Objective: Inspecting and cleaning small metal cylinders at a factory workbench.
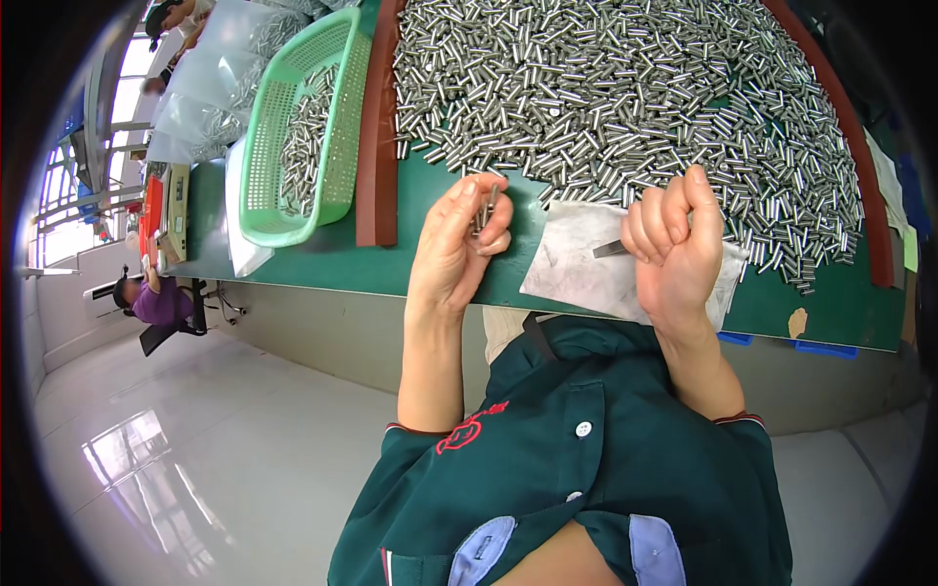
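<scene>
My left hand (459, 234) is curled around a few short metal pins (486, 210), their ends showing between thumb and fingers. It hovers at the near edge of a wide heap of similar shiny cylindrical pins (586, 107). My right hand (677, 239) is closed in a fist with the thumb side up. Out of its left side juts a flat grey metal strip (612, 250); the rest of that strip is hidden in the fist. Below the right hand a stained white cloth (567, 259) lies on the green tabletop (503, 273).
Red-brown rails (377, 186) border the heap left and right. A green perforated basket (269, 230) part-filled with pins stands left, by clear bags (195, 107) of pins. Farther left are a scale (174, 210) and a seated person in purple (161, 303).
</scene>
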`<state>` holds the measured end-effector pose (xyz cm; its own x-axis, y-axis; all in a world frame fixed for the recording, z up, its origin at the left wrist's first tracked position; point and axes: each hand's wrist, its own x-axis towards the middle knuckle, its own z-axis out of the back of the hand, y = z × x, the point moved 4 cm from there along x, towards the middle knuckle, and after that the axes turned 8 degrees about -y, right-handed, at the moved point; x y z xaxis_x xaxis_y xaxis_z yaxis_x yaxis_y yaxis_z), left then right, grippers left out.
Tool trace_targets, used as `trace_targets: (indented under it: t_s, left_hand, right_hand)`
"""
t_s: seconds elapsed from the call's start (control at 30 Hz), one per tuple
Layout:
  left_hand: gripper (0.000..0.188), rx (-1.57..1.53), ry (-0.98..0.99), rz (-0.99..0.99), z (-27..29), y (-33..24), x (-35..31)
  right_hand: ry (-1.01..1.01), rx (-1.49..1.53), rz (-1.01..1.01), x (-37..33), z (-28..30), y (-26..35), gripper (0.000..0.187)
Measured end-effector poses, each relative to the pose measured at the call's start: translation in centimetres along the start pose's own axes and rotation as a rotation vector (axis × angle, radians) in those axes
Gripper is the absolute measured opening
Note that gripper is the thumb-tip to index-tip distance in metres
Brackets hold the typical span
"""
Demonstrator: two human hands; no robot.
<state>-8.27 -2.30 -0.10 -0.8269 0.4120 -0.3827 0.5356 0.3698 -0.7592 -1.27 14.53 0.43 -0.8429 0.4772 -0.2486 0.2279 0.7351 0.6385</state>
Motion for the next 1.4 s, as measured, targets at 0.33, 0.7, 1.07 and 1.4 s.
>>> trace_targets:
  t_s: [0.33, 0.7, 1.07, 1.4]
  left_hand:
    - [0.018, 0.133, -0.048, -0.233, 1.3, -5.1, -1.6]
    - [0.006, 1.519, 0.132, -0.807, -5.4, 2.8, -2.2]
    - [0.012, 1.687, 0.085, -0.671, -4.8, 2.3, -2.9]
    - [0.012, 1.63, 0.142, -0.68, -5.7, 3.3, -3.0]
  right_hand:
    - [-0.003, 0.015, -0.003, -0.1, 0.0, 0.0, 0.043]
    - [0.016, -0.028, 0.027, 0.2, 0.0, 0.2, 0.044]
    - [0.037, 0.003, 0.005, -0.1, 0.5, 0.3, 0.043]
    - [0.003, 0.082, 0.061, 0.0, 0.7, 0.4, 0.043]
